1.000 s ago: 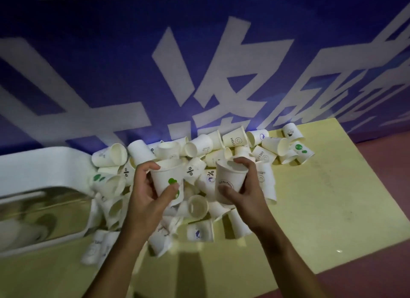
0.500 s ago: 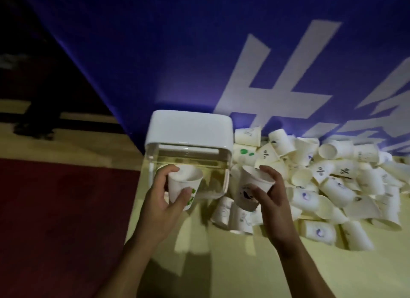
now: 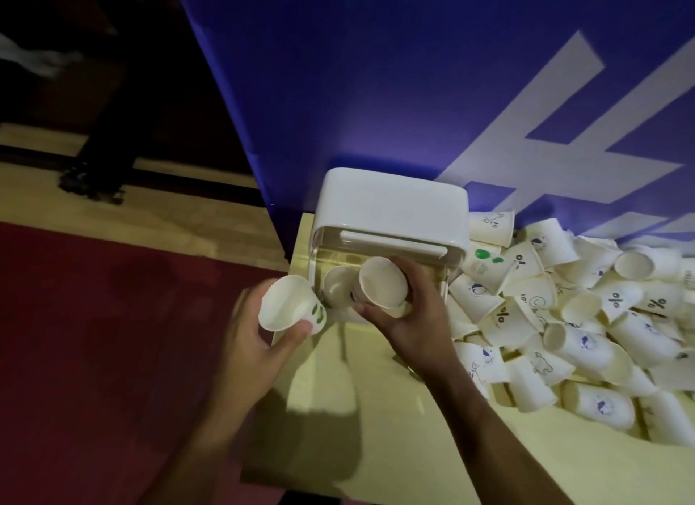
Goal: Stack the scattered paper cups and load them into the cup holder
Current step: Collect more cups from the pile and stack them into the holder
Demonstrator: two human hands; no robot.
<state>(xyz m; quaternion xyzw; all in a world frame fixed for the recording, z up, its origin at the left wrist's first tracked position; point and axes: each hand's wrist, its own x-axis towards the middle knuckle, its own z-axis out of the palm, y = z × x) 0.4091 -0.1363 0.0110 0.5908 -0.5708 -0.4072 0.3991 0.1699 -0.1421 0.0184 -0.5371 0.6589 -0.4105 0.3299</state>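
Note:
The cup holder [image 3: 391, 204] is a white-lidded box with a clear front, standing at the table's left end. My right hand [image 3: 413, 316] grips a white paper cup [image 3: 381, 281], mouth toward me, right at the holder's clear front. Beside it, another cup [image 3: 336, 288] shows in the holder's front. My left hand [image 3: 255, 339] holds a paper cup with green marks [image 3: 287, 303] just left of the holder, off the table's left edge. A heap of scattered paper cups [image 3: 579, 316] lies to the right of the holder.
The yellow table [image 3: 376, 422] ends just left of the holder. Red carpet [image 3: 113, 354] and wooden floor lie beyond. A blue banner with white characters [image 3: 413, 72] stands right behind the holder and the cup heap.
My right hand has carried its cup left from the heap's edge to the holder's front. My left hand with the green-marked cup has shifted down and left, away from the holder. The view turned left.

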